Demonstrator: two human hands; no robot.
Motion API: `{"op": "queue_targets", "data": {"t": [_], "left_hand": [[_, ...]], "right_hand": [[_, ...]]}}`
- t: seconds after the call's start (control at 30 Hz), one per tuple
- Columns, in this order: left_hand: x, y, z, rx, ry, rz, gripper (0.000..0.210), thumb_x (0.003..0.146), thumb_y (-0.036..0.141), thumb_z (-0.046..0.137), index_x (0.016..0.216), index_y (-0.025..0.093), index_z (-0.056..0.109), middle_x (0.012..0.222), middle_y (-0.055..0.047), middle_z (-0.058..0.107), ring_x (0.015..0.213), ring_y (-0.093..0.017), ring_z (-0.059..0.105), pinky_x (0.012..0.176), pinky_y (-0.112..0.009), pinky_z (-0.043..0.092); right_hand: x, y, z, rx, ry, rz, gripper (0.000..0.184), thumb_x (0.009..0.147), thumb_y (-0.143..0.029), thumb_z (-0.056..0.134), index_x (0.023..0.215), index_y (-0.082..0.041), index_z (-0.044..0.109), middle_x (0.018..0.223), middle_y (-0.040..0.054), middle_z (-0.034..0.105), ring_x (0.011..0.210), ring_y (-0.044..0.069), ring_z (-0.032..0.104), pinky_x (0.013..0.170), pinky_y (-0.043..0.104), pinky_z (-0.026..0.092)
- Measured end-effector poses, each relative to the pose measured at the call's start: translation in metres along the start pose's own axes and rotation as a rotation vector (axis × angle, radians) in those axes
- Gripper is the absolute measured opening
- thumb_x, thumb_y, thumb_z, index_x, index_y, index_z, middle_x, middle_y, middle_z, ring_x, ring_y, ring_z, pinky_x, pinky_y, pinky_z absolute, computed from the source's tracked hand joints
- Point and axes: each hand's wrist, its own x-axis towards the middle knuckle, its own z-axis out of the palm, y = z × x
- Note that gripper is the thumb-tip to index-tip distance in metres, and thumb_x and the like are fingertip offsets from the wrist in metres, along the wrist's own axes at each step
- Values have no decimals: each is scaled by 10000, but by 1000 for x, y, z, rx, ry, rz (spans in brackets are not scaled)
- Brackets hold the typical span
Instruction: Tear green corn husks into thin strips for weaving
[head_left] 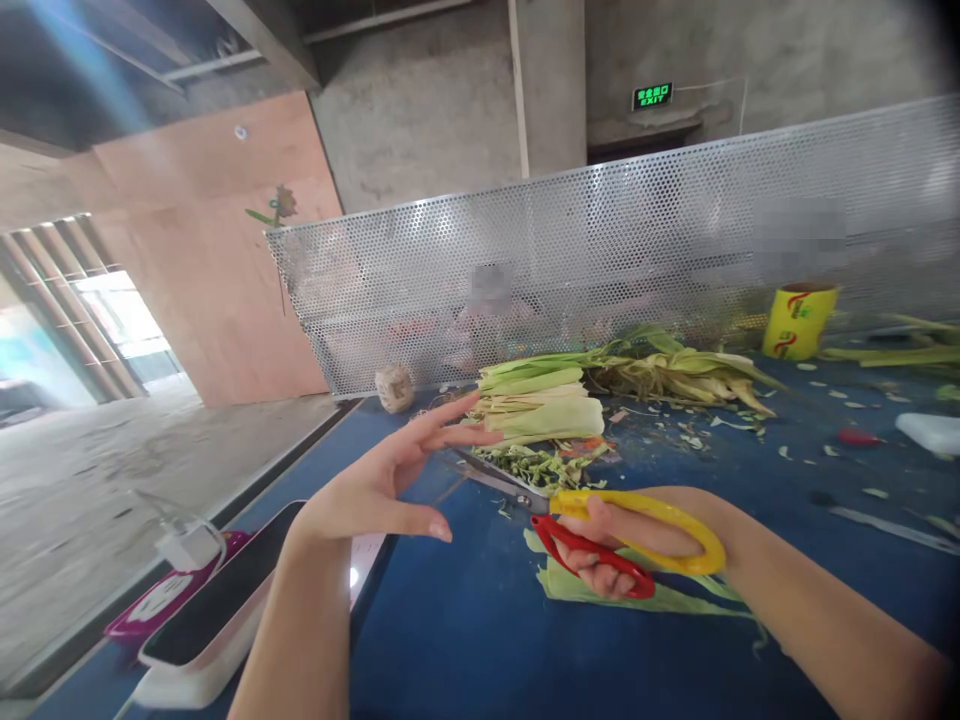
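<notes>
My right hand (pixel 600 540) is wrapped round a pair of scissors (pixel 637 502) with one yellow and one red handle. The blades point left, nearly together, over the blue tabletop. My left hand (pixel 397 470) is stretched out, thumb and fingers apart, just left of the blade tips and holding nothing. Its fingertips overlap the near left side of a stack of cut pale green husks (pixel 540 405); whether they touch is unclear. Small green trimmings (pixel 536 465) lie in front of that stack. Beneath my right hand lies a flat pale green husk piece (pixel 585 590), partly covered by the hand and scissors.
A perforated metal screen (pixel 562 260) runs behind the table. Loose husks (pixel 675 375) and a yellow roll (pixel 801 320) stand before it. A ball of twine (pixel 395 388) sits at the back left, a black-topped white device (pixel 225 590) at the left edge. A knife (pixel 892 525) lies right.
</notes>
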Motion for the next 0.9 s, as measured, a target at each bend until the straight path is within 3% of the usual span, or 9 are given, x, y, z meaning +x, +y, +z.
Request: {"op": "queue_targets", "data": {"t": [0.17, 0.23, 0.43, 0.73, 0.9], "left_hand": [[1, 4, 8, -71, -19, -77, 534, 752, 357, 593, 1236, 201, 430, 1120, -108, 543, 1104, -273, 462, 949, -428, 336], [1, 6, 13, -107, 30, -110, 494, 789, 373, 537, 1240, 231, 393, 1086, -85, 519, 1052, -238, 482, 928, -408, 353], [1, 5, 23, -229, 176, -138, 844, 748, 405, 584, 1330, 349, -25, 933, -13, 475, 915, -170, 493, 901, -408, 360], [1, 1, 25, -270, 123, -252, 879, 768, 381, 566, 1349, 334, -92, 895, -8, 481, 773, -139, 491, 799, -342, 411], [5, 3, 32, -285, 74, -251, 861, 759, 411, 566, 1361, 348, -46, 1225, -77, 430, 1029, -202, 484, 907, -402, 374]], "right_hand": [[1, 7, -4, 101, -202, -143, 667, 600, -838, 239, 701, -183, 311, 627, -52, 285, 498, 49, 253, 445, 222, 228], [2, 8, -5, 127, -240, -178, 644, 644, -815, 210, 719, -183, 307, 647, -46, 281, 506, 51, 251, 448, 221, 238], [5, 10, -6, 145, -302, -210, 633, 658, -808, 183, 712, -189, 303, 622, -53, 273, 502, 58, 241, 460, 235, 272], [9, 19, -1, 101, -321, -292, 728, 609, -834, 50, 757, -175, 322, 640, -29, 314, 521, 77, 286, 461, 249, 296], [9, 16, 2, 106, -283, -302, 727, 616, -826, 42, 762, -174, 326, 627, -31, 316, 519, 81, 284, 469, 256, 319]]}}
